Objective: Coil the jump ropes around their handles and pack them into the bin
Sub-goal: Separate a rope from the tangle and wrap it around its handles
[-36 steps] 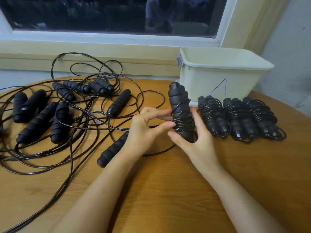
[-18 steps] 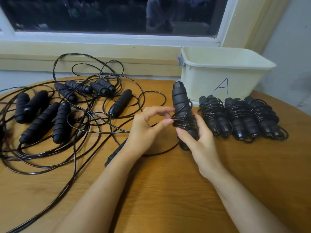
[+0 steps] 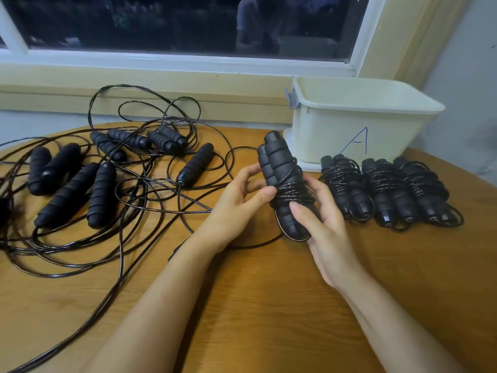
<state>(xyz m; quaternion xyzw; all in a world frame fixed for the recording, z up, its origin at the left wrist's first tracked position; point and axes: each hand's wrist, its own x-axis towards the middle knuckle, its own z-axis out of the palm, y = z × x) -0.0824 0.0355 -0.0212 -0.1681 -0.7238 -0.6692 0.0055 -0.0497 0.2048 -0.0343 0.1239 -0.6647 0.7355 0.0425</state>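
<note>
Two hands, left hand (image 3: 236,204) and right hand (image 3: 326,230), tight around one rope-wound handle pair (image 3: 279,162).

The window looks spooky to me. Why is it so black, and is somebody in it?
Head view: the window is dark outside, so it likely mirrors the room, showing a faint figure; the wide lens bows the table edge; the held jump rope looks sharp.

Forearms reaching forward, left hand (image 3: 239,200) pinching, right hand (image 3: 326,230) curled — gripping
</note>
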